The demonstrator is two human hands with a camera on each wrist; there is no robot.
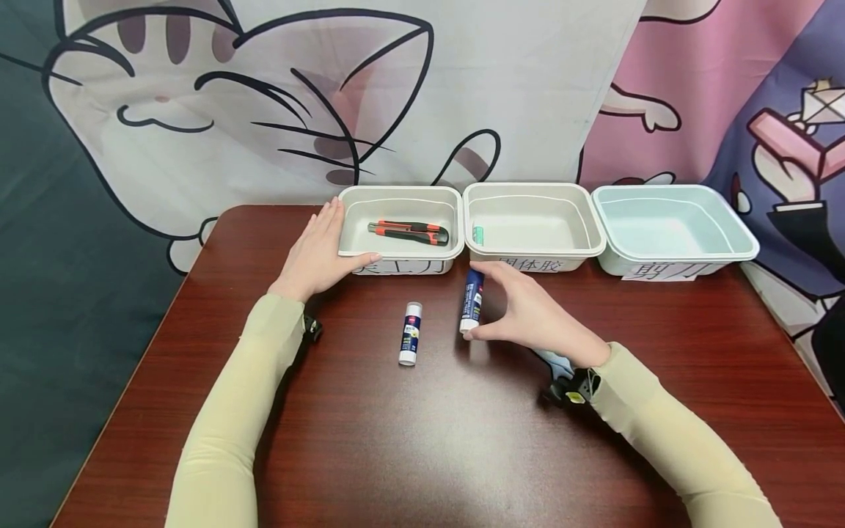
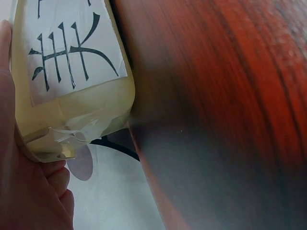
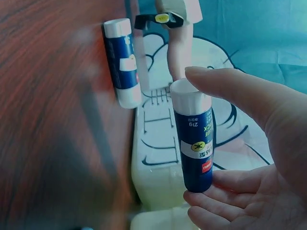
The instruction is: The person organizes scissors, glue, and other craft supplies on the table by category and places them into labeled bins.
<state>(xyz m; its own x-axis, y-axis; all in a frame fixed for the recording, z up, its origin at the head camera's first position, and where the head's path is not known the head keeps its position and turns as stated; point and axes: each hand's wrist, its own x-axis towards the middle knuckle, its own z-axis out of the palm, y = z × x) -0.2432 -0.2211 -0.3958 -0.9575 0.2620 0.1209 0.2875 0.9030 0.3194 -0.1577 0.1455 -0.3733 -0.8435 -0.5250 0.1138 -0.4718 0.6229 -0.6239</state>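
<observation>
My right hand [image 1: 528, 312] pinches a dark blue glue stick [image 3: 194, 143] by its two ends, the thumb on the white end and the fingertips at the blue end. It is held in front of the middle bin [image 1: 581, 253]. A second glue stick [image 1: 411, 334] with white ends lies on the table to its left, apart from both hands. At the left bin [image 1: 400, 265], my left hand [image 1: 313, 253] rests against the near left corner, thumb on the front rim and fingers straight along the side. Several red-and-black utility knives [image 1: 411, 232] lie inside that bin.
A pale blue-green bin [image 1: 667, 260] stands at the right end of the row. Inside the middle bin is a small green object [image 1: 478, 235] by the left wall. Labels with writing are on the bins' fronts. A printed cloth [image 1: 528, 88] hangs behind the brown table [image 1: 370, 455].
</observation>
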